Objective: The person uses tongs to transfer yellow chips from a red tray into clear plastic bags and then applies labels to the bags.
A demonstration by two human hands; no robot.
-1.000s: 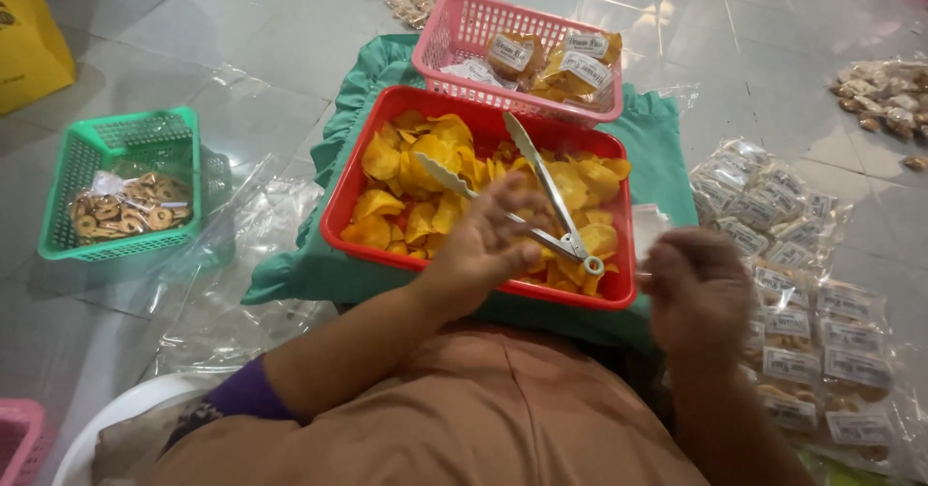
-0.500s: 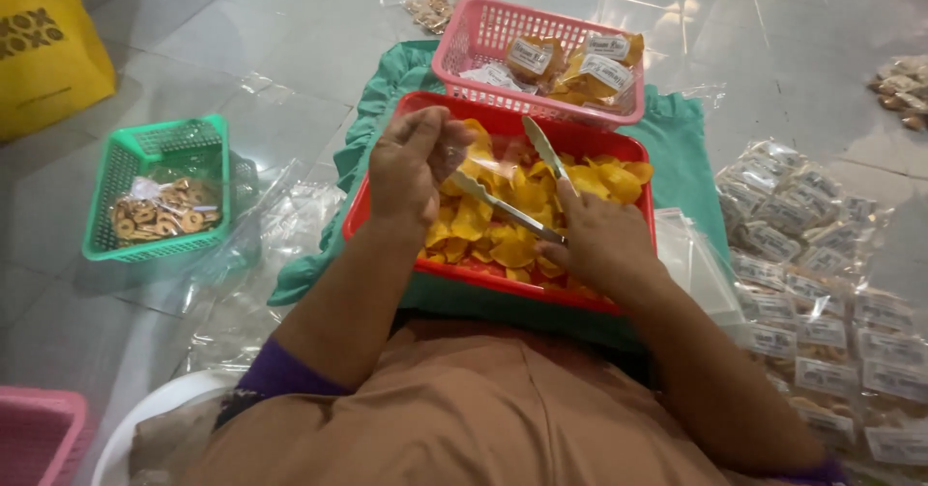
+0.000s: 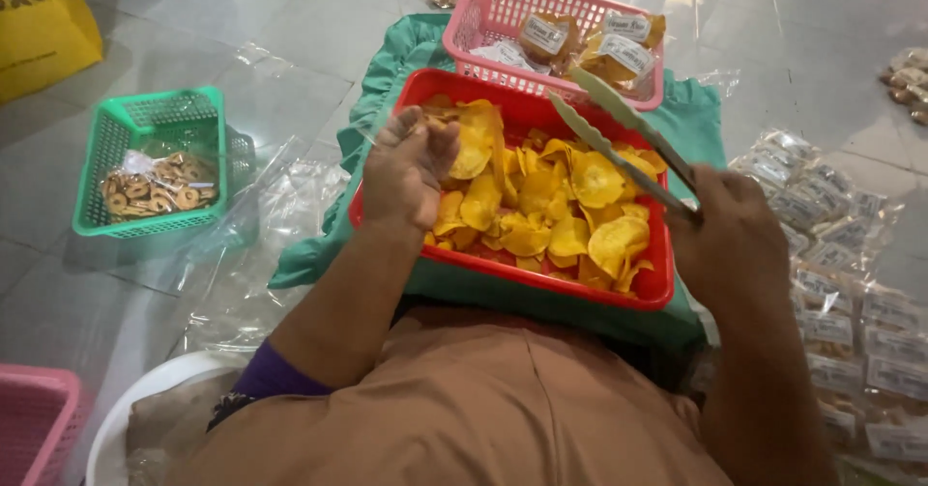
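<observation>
At frame center, the red basket (image 3: 512,273) of yellow chips (image 3: 541,206) rests on a green cloth (image 3: 387,71). The left hand (image 3: 406,172) closes around chips at its left rim; the right hand (image 3: 730,240) grips metal tongs (image 3: 619,133) over its right edge. Bare floor (image 3: 271,13) lies upper left.

A tray (image 3: 657,288) of chips (image 3: 541,206) sits in the middle on a cloth (image 3: 387,80). Behind it is a basket (image 3: 483,13) with packets (image 3: 590,42). Left is another basket (image 3: 101,157). Right lie more packets (image 3: 851,283).
</observation>
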